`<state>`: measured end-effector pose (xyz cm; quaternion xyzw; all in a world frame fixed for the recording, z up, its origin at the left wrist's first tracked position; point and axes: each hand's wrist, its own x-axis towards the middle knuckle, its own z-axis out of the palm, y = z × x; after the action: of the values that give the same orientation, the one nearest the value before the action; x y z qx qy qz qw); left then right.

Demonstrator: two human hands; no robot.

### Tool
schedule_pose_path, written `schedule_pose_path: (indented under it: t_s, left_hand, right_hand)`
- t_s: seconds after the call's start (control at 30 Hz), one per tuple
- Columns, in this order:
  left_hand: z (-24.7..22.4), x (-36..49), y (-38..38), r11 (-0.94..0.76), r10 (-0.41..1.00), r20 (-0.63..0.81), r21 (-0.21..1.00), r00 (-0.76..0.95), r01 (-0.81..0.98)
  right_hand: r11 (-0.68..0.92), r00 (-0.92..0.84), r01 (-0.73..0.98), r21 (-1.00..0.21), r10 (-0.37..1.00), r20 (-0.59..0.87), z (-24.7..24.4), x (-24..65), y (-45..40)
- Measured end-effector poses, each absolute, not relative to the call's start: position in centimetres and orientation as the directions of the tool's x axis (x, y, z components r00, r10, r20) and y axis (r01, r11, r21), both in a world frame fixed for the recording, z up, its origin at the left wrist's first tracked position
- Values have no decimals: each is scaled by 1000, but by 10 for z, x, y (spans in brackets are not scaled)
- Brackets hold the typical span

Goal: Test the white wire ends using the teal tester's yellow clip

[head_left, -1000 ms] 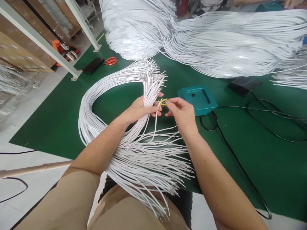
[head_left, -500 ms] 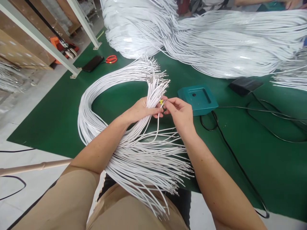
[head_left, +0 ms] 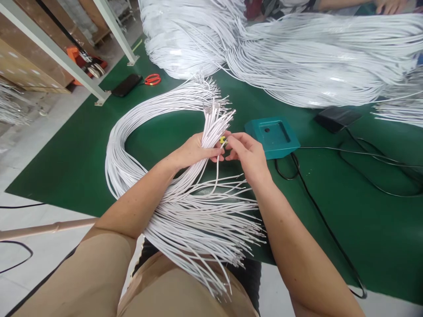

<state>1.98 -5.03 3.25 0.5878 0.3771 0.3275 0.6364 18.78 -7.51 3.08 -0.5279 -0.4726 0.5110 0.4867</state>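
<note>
Left hand [head_left: 201, 151]: clamped round white wires [head_left: 214, 127]
Right hand [head_left: 246, 152]: fingers pinched at small yellow piece [head_left: 222, 140]
Hands: close together

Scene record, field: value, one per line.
left hand: closed around white wires
right hand: fingertips beside yellow piece; grip unclear
yellow piece: between the hands
wire heap: far side of green table
teal tray: on table, beyond right hand
red scissors: on table, beside black slab
</note>
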Motion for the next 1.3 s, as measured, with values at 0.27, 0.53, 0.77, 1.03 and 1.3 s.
schedule_pose_path:
  t_s: [0.27,0.53,0.77,1.03,1.3]
  left_hand:
    - [32,19,-50,161,864,-132,987,487,-18]
    - [22,17,-39,252,904,-246,967,350,29]
    - [14,14,-32,219,920,-253,965,297,144]
    - [7,10,-25,183,939,-248,947,240,264]
    - [1,9,-20,150,941,-258,898,219,414]
  right_hand:
    - [370,-74,681,-631,893,444,16,184,-80]
    - [445,-372,894,-55,805,463,22,197,-59]
    - [473,-479,878,72,866,143,29,207,-26]
    - [507,-501,862,27,841,203,29,205,-26]
    - [487,-475,873,1,851,222,28,204,-22]
